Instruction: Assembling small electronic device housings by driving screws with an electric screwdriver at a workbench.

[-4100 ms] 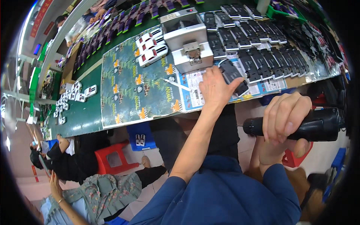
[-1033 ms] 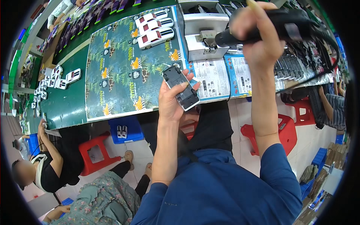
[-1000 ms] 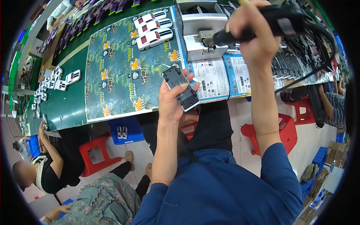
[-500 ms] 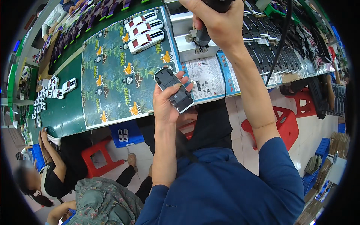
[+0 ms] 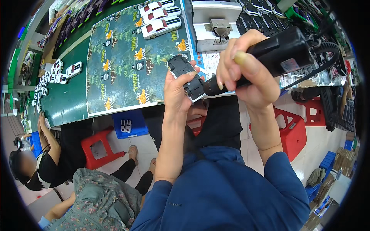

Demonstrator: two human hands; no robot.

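My left hand (image 5: 178, 87) holds a toy car (image 5: 182, 69) upside down near the bench's front edge, its black underside facing up and white body showing at the rim. My thumb presses across the middle of the underside. In my right hand (image 5: 250, 69) is a black electric screwdriver (image 5: 283, 50), tilted, with its cord trailing from the back end. The tool's nose meets the car's lower right end; the very tip is hidden there. Beyond my right hand stands a metal screw feeder (image 5: 220, 32).
Finished-looking white toy cars (image 5: 162, 27) stand on the patterned sheet (image 5: 123, 69). More white cars (image 5: 59, 73) sit at the left of the green bench. Black car bases (image 5: 256, 23) lie in rows behind the feeder. Red stools (image 5: 289, 133) and a blue bin (image 5: 133, 125) are below; co-workers sit at left.
My right hand has brought the screwdriver from the metal feeder down and toward me, onto the underside of the car. My left hand still holds the car.
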